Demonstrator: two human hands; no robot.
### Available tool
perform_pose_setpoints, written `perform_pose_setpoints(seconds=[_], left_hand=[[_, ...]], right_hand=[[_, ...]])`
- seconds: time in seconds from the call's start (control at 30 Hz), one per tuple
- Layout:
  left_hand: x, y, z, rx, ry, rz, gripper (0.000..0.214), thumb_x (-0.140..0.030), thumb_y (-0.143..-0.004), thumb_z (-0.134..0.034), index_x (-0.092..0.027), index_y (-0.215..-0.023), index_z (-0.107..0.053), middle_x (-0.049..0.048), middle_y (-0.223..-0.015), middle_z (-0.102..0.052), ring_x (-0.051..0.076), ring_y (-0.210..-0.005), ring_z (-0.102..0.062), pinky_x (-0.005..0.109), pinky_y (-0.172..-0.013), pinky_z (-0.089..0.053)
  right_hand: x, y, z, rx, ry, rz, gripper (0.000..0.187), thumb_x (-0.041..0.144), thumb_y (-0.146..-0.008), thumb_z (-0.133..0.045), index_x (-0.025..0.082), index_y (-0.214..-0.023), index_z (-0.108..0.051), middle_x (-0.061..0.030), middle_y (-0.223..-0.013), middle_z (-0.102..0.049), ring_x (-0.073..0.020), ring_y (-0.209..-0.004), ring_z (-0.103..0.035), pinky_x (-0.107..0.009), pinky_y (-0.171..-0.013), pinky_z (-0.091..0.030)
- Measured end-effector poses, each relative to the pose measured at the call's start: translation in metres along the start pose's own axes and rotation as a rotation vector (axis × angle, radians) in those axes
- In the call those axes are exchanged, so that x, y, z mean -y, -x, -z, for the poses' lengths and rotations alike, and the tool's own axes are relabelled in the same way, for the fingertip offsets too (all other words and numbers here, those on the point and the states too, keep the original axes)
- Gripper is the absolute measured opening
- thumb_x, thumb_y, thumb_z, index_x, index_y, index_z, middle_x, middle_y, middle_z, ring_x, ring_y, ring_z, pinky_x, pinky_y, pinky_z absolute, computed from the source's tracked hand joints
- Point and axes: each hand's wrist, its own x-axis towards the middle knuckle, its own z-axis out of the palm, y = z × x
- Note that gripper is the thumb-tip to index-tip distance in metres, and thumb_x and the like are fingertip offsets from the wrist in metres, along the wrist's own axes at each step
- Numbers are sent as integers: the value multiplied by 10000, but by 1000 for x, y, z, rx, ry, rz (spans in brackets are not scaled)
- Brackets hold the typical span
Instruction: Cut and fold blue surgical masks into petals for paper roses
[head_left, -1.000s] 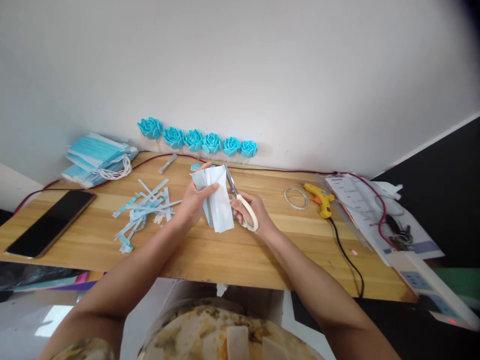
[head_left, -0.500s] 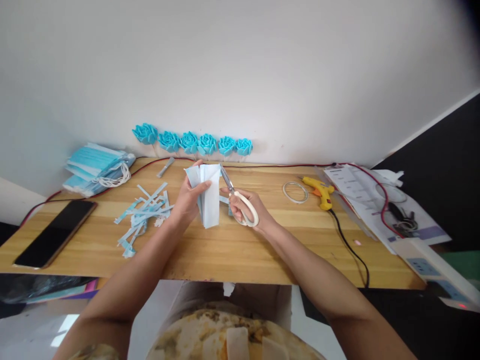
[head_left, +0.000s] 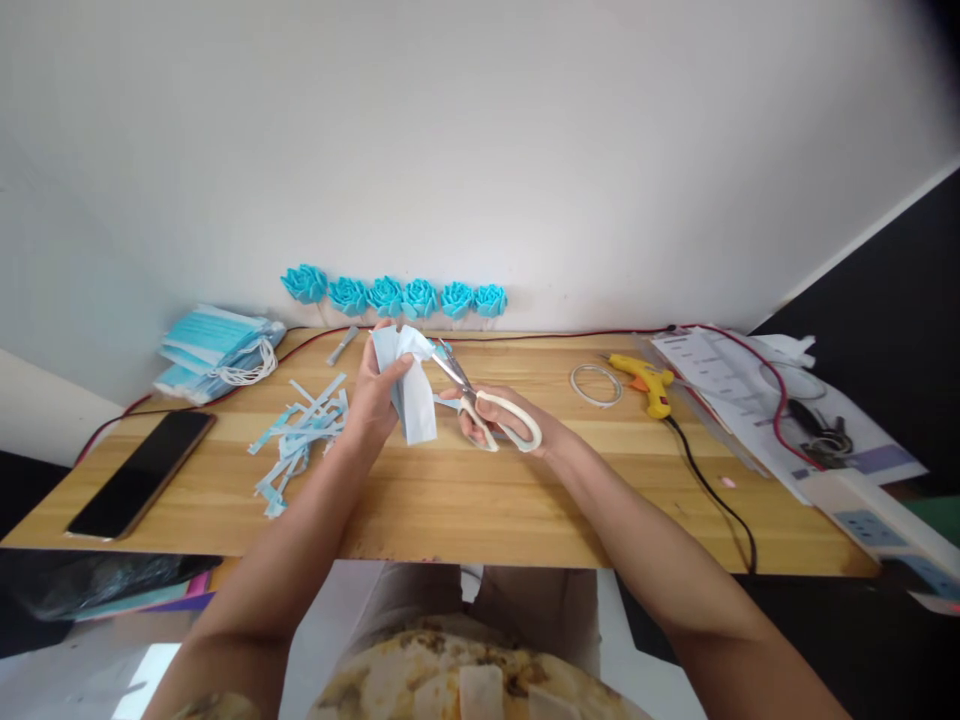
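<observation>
My left hand (head_left: 377,392) grips a folded, pale blue and white sheet of face-mask fabric (head_left: 420,402) above the wooden table, thumb across its front. In my right hand (head_left: 480,418) is a pair of scissors (head_left: 517,420) with cream handles. The scissor blades are parted and point up and left, at the upper right edge of the fabric. Whether they touch it I cannot tell. Behind my right hand lies a pale blue strip (head_left: 448,403), mostly hidden. Left of my left forearm sits a loose pile of cut blue and white strips (head_left: 300,437).
Blue fabric flowers (head_left: 385,296) stand in a row by the wall. A stack of face masks (head_left: 210,345) and a black phone (head_left: 142,472) lie left. A yellow glue gun (head_left: 643,382), a ring of wire (head_left: 596,385), papers (head_left: 712,375), keys (head_left: 832,435) and a power strip (head_left: 874,520) are right.
The scissors have opened and tilted further left against the fabric's top edge, which now looks bunched. My right hand has turned slightly. The whole view has shifted a little.
</observation>
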Motion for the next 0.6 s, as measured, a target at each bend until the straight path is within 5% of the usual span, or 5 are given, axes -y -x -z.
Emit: perform_pose_setpoints(seconds=[0.13, 0.43, 0.5, 0.6], left_hand=[[3, -4, 2, -12, 0, -33, 721, -353, -651, -811, -322, -1317, -538, 35, -1273, -653, 194, -1099, -639, 256, -828, -507], [3, -8, 8, -129, 47, -6, 794, -323, -640, -834, -327, -1364, -508, 15, -1129, -709, 188, -934, -673, 269, -751, -535], [2, -6, 5, -91, 20, 11, 816, -338, -621, -851, -314, -1361, -509, 14, -1112, -703, 174, -900, -668, 264, -738, -533], [3, 2, -3, -14, -24, 38, 829, -356, -598, -875, -279, -1345, -524, 19, -1115, -688, 166, -890, -658, 260, -747, -529]], right_hand=[[9, 6, 11, 60, 54, -34, 703, 651, -805, -688, 128, -1271, -623, -25, -773, -638, -99, -590, -550, -213, -514, -410], [1, 6, 26, 182, 22, 84, 699, 690, -834, -615, 130, -1252, -612, -32, -786, -625, -113, -601, -531, -247, -532, -407], [2, 4, 26, 57, -12, 159, 691, 693, -806, -641, 163, -1247, -600, -11, -769, -608, -118, -604, -523, -261, -551, -415], [11, 1, 23, -294, 23, 257, 643, 632, -751, -726, 201, -1208, -588, 15, -759, -591, -124, -612, -539, -272, -572, -433]])
